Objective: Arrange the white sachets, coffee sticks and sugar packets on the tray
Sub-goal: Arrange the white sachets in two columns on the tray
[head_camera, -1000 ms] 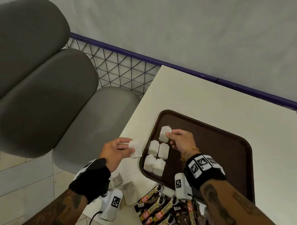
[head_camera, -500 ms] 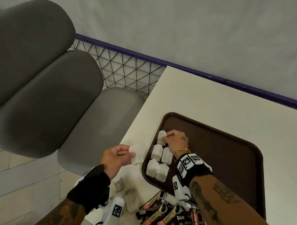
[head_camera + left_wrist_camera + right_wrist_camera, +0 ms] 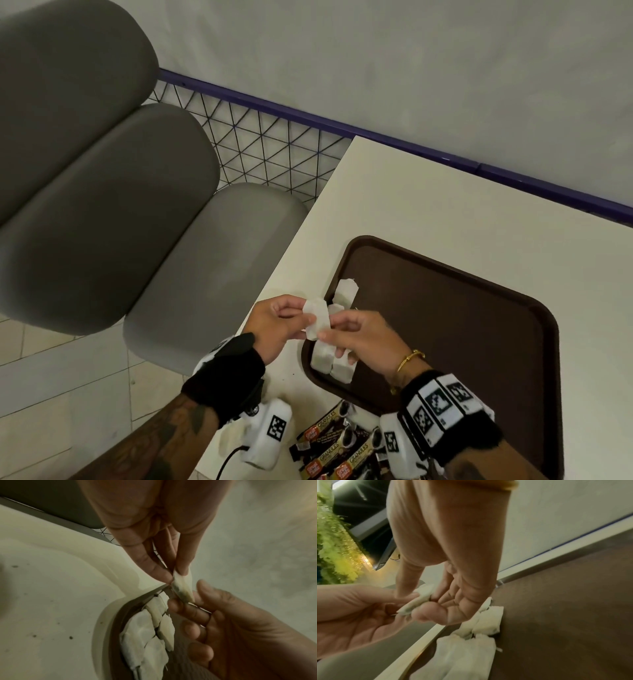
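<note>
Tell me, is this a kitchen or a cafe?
Probably a cafe or canteen: a brown serving tray on a pale table, a padded grey bench beside it, and coffee sticks waiting.

Right hand (image 3: 447, 555) and left hand (image 3: 356, 615) pinching white sachet (image 3: 418, 600), above tray (image 3: 565, 615)

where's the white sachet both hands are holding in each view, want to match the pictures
Head: the small white paper sachet sits left of centre, low, pinched between left hand and right hand.
Left wrist: centre right, seen edge-on.
Right wrist: left of centre, seen edge-on.
Shared landmark: the group of white sachets on the brown plastic tray, just beneath the hands.
</note>
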`<state>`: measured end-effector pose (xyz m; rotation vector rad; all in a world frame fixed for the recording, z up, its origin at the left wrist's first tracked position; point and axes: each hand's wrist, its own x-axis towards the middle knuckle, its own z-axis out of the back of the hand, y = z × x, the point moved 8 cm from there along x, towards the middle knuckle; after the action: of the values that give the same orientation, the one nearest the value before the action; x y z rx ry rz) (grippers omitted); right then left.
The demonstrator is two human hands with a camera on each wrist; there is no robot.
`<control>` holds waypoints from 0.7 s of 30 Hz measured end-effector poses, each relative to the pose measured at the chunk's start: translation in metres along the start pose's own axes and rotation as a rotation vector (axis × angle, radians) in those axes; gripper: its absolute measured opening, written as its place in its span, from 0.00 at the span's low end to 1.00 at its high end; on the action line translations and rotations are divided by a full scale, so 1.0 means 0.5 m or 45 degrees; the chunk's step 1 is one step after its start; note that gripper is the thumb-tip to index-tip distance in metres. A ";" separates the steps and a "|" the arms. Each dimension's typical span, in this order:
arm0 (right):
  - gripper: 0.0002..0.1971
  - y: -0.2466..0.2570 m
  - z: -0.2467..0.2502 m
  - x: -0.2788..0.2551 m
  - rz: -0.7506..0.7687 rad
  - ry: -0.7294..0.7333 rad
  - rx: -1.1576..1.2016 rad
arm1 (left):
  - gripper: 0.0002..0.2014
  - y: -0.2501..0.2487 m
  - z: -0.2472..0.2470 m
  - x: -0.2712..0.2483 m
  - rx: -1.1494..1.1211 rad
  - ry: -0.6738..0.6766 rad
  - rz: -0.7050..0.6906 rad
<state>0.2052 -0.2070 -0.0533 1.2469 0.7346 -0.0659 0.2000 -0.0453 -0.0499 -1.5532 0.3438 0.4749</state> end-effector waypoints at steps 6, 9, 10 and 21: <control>0.10 -0.046 0.006 -0.011 -0.114 -0.100 0.308 | 0.07 0.008 -0.026 -0.005 0.031 0.053 -0.008; 0.10 -0.050 0.045 -0.003 -0.130 -0.201 0.345 | 0.09 0.010 -0.016 -0.009 0.028 0.047 -0.016; 0.09 -0.052 0.067 0.002 -0.137 -0.279 0.357 | 0.09 0.013 -0.007 -0.011 0.031 0.031 -0.016; 0.06 -0.089 0.174 0.055 -0.301 -0.708 -0.060 | 0.06 0.075 0.123 -0.044 0.066 -0.175 0.069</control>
<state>0.2481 -0.2891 -0.0948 1.0221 0.3895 -0.5638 0.1570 0.0125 -0.0713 -1.4552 0.2905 0.6075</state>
